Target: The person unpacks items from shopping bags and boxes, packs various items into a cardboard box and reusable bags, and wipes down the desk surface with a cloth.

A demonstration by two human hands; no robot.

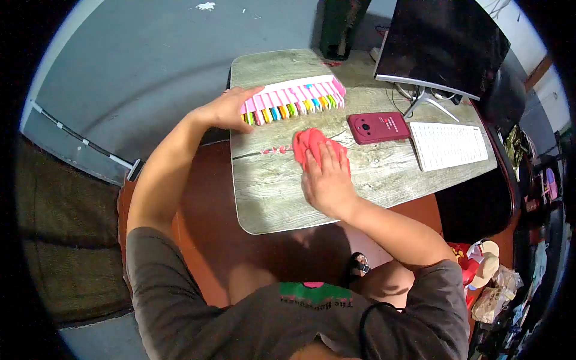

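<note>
My left hand [231,109] grips the left end of a long pink-and-white toy [285,95] that looks like a toy keyboard, with a row of pink bars and multicoloured pieces along its front edge. The fingers are over its back and the thumb is at the front. My right hand [329,183] presses down on a crumpled red cloth [308,143] lying on the table, fingers spread over it and the fabric bunched ahead of them. Just left of the cloth, a small red-and-white mark [276,150] shows on the tabletop.
The wood-grain table [264,204] also bears a dark red phone [379,127], a white keyboard [450,146] and a monitor [444,48] on a stand. A dark bin-like container [343,30] stands at the back. Bags [495,297] lie at the lower right.
</note>
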